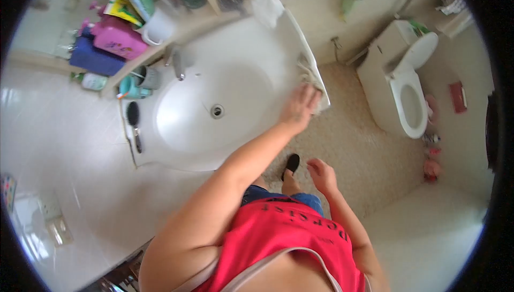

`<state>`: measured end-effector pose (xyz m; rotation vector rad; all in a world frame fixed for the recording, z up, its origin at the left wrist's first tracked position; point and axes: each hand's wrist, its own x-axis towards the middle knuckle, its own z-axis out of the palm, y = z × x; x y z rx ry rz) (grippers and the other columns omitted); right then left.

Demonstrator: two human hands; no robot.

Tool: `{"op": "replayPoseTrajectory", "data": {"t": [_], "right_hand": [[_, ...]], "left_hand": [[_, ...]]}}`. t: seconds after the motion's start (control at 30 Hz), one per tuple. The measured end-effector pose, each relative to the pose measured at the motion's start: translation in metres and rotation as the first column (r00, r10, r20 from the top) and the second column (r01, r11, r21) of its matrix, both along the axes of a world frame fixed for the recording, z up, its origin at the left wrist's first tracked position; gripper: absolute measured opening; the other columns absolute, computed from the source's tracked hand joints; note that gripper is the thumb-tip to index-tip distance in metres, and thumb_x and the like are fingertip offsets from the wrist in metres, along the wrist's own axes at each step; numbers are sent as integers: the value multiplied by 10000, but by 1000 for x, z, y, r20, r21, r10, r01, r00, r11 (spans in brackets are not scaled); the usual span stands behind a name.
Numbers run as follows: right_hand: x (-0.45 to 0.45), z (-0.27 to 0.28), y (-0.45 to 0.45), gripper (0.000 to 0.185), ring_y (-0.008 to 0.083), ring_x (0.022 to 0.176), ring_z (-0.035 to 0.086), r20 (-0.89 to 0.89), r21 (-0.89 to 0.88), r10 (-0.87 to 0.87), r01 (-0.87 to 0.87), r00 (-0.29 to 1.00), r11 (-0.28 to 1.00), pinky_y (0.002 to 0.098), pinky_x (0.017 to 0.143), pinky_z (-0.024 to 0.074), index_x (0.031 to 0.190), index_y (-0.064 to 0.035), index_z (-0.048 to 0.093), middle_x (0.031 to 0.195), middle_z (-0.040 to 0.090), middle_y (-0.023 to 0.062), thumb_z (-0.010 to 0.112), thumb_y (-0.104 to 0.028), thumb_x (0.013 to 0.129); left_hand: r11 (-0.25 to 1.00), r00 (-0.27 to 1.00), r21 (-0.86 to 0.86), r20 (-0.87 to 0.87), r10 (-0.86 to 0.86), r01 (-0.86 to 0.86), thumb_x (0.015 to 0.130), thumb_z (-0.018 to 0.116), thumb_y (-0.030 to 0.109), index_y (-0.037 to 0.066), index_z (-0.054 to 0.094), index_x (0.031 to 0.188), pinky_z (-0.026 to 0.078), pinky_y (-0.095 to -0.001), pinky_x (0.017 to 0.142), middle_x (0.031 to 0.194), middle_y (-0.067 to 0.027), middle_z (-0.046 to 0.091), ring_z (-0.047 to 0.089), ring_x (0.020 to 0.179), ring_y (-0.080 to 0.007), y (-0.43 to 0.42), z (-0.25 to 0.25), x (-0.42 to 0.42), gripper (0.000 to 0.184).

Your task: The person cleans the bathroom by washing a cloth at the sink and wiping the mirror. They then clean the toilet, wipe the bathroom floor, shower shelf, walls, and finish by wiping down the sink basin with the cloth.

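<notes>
Along the white ceramic sink's [235, 46] edge, crumpled beige cloth [305, 70] extends ahead from the left hand's [301, 105] holding grip; right hand [323, 176] hangs slack, empty.

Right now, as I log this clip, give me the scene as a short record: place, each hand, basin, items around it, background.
Place: bathroom
Left hand: on a pale cloth at the washbasin's edge; firmness of grip cannot be told
Right hand: loosely curled above the floor, nothing seen in it
Washbasin: white, drain visible
Items around: tap, black hairbrush, white cloth at the far corner
Background: toilet, lid raised
</notes>
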<state>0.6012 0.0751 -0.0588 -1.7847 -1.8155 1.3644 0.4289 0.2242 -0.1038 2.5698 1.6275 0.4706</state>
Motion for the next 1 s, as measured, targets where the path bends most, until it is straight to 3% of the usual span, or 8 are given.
{"op": "replayPoseTrajectory", "data": {"t": [0.17, 0.33, 0.57, 0.7, 0.77, 0.87, 0.97, 1.0], "right_hand": [[86, -16, -25, 150, 325, 804, 638, 44, 172, -194, 184, 980, 968, 363, 692, 497, 939, -61, 635, 863, 654, 159, 597, -150, 825], [163, -57, -84, 178, 310, 806, 643, 154, 135, -352, 333, 923, 933, 385, 694, 501, 944, -96, 651, 854, 661, 145, 586, -198, 814], [194, -78, -132, 231, 290, 830, 652, 280, -64, -454, 489, 846, 870, 376, 725, 508, 957, -83, 662, 869, 675, 136, 609, -242, 798], [195, -81, -88, 247, 296, 870, 645, 242, -64, -284, 308, 928, 949, 386, 751, 507, 981, -101, 662, 916, 672, 127, 584, -264, 811], [206, -71, -45, 253, 293, 892, 641, 195, -27, -267, 278, 944, 960, 373, 760, 508, 1000, -97, 657, 952, 667, 127, 586, -256, 816], [226, -74, 23, 293, 257, 897, 650, 20, -54, -403, 403, 915, 914, 345, 757, 510, 1050, -85, 638, 955, 671, 123, 612, -271, 825], [255, -75, 91, 491, 229, 1056, 574, -370, -217, -465, 412, 804, 885, 359, 829, 489, 1285, -132, 456, 1199, 567, 138, 614, -328, 863], [261, -86, 109, 565, 229, 1114, 535, -515, -237, -476, 415, 713, 878, 370, 855, 479, 1356, -144, 370, 1281, 508, 144, 602, -340, 879]], "left_hand": [[995, 991, 81, 120, -59, 50, 758, 654, 156, 110, 376, 1357, 331, -428, 1059, 1436, -192, 280, 356, 1283, -366, 5, 36, 21, 661], [995, 995, -56, -52, -87, 84, 843, 433, 99, 180, 496, 1272, 362, -383, 1033, 1386, -60, 381, 373, 1267, -314, -40, 15, -21, 441], [885, 876, 27, -159, -456, 465, 801, 497, 121, 158, 558, 1211, 339, -420, 1037, 1353, -60, 442, 395, 1259, -316, -4, 15, 11, 417], [978, 966, 19, -163, -200, 206, 771, 520, 122, 154, 594, 1152, 373, -415, 991, 1249, -65, 535, 474, 1181, -305, 51, 24, 84, 389], [971, 996, -230, -58, -74, 59, 786, 540, 133, 114, 597, 1128, 417, -420, 929, 1140, -69, 598, 536, 1083, -315, 64, 36, 100, 347], [832, 914, -460, 97, 395, -311, 809, 570, 87, 64, 587, 1125, 464, -375, 871, 1080, -69, 626, 597, 991, -260, 98, 43, 132, 317], [707, 563, -684, 661, 497, 178, 822, 595, 37, 44, 583, 1119, 488, -321, 818, 1077, -71, 620, 606, 955, -195, 132, 15, 168, 297], [672, 601, -702, 649, 467, 237, 806, 596, -26, 42, 556, 1163, 479, -280, 826, 1089, -80, 603, 587, 959, -143, 129, 26, 194, 365]]}}
